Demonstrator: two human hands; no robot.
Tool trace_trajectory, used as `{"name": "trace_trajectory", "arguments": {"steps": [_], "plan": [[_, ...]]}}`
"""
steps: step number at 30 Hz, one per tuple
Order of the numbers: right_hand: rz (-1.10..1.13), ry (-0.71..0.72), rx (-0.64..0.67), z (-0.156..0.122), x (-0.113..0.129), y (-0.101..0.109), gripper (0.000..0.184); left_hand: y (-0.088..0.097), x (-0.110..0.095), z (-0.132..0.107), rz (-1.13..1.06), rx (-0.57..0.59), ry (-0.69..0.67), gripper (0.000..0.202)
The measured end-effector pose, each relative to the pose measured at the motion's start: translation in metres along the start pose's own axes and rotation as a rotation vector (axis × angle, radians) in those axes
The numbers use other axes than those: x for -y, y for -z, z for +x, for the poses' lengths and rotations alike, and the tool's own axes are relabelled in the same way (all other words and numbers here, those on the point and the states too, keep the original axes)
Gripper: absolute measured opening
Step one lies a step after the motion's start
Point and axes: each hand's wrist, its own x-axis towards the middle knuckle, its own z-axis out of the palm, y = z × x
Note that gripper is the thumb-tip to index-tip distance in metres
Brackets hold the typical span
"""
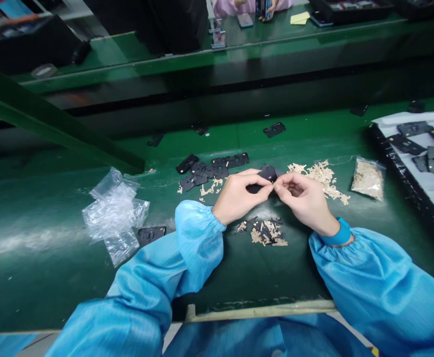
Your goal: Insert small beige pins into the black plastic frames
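My left hand (239,196) and my right hand (304,198) meet over the green bench, both pinched on a small flat black plastic part (267,174). The fingertips of both hands touch at its near edge. Just beyond my left hand lies a heap of similar black parts (211,168). Below my hands sits a small pile of tan and dark scraps (265,232). To the right of my right hand a spread of tan paper bits (323,176) lies on the bench. Both arms wear blue sleeves.
Crumpled clear plastic bags (115,213) lie at the left with one black part (150,234) beside them. A small bag of tan bits (367,177) sits at the right, next to a tray (406,178) holding black parts on white paper. Another person's hands (265,7) work across the far bench.
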Motion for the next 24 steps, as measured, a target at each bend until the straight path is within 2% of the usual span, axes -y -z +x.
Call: {"name": "trace_trajectory", "arguments": {"steps": [8, 16, 20, 24], "plan": [[-0.05, 0.024, 0.029, -0.001, -0.001, 0.001, 0.009, 0.001, 0.001, 0.0, 0.024, 0.019, -0.023, 0.011], [-0.026, -0.03, -0.014, 0.003, 0.003, 0.001, 0.009, 0.004, 0.008, 0.002, 0.228, -0.065, -0.12, 0.013], [0.029, -0.064, -0.076, 0.006, 0.006, 0.004, 0.01, 0.005, 0.011, 0.004, 0.285, -0.067, -0.065, 0.021], [0.016, -0.075, -0.021, 0.006, 0.006, 0.003, 0.009, 0.003, 0.01, 0.003, 0.252, -0.01, -0.016, 0.012]]}}
